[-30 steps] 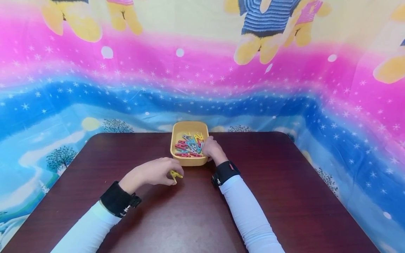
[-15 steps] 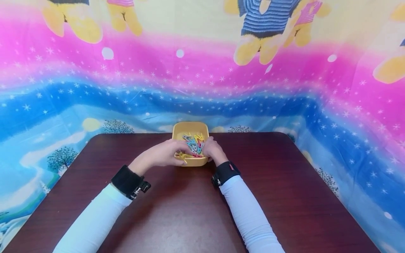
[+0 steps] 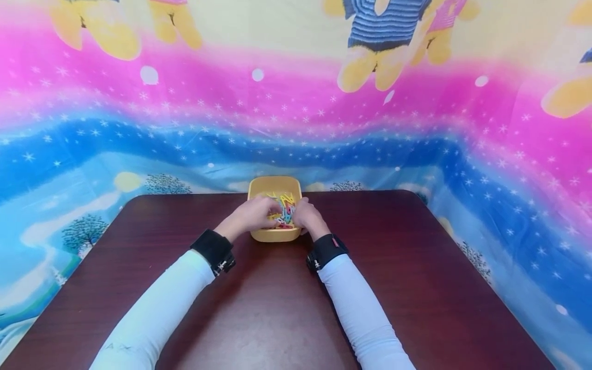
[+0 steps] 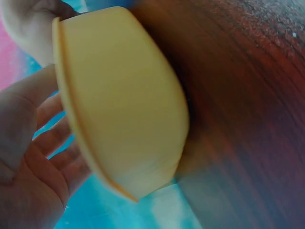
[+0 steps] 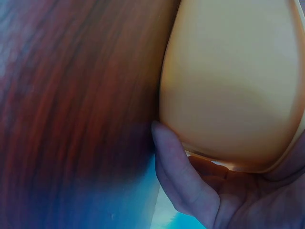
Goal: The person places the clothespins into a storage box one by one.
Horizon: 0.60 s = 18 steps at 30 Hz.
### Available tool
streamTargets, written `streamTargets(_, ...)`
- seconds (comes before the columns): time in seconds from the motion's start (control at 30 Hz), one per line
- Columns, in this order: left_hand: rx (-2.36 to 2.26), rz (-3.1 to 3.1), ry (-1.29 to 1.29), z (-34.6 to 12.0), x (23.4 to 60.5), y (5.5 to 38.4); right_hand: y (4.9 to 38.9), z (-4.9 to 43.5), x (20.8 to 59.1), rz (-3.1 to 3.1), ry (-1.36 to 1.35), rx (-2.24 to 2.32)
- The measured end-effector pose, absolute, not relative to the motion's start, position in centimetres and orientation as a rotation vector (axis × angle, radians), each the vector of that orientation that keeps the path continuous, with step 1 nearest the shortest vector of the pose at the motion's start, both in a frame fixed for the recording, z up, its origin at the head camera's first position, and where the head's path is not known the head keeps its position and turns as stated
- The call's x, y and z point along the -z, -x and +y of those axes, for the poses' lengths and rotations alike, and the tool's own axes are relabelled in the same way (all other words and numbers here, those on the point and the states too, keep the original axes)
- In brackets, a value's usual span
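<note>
A yellow plastic box (image 3: 276,235) stands at the table's far edge, holding several small clothespins (image 3: 287,209) in yellow, red, blue and green. My left hand (image 3: 252,213) reaches over its left rim, fingers down among the clothespins. A bit of yellow shows between thumb and fingers; whether they pinch a clothespin cannot be told. In the left wrist view the box wall (image 4: 121,100) hides those fingertips. My right hand (image 3: 311,216) grips the box's right side. In the right wrist view, one digit (image 5: 178,167) lies along the outside of the box near its base.
The dark reddish-brown table (image 3: 273,308) spreads out in front of the box. A printed cloth (image 3: 287,128) with snowflakes and bears hangs close behind the box and along both sides.
My left hand has moved forward and right, carrying a yellow clothespin from in front of the box to inside it. The right hand keeps its place on the box.
</note>
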State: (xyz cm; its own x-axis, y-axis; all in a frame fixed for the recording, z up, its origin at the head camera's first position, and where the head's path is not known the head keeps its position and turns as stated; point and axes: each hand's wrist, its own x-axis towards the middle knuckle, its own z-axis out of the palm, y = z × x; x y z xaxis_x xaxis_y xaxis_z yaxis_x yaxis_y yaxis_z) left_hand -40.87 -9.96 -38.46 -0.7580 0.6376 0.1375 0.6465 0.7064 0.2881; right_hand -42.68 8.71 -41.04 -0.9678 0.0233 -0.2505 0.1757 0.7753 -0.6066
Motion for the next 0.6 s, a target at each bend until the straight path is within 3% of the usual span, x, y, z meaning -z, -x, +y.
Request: streamTargets(0.6,0.565,-2.975,1.019,-10.4,40.1,42.1,42.4,7.7,40.9,2.757,-0.18,0.956)
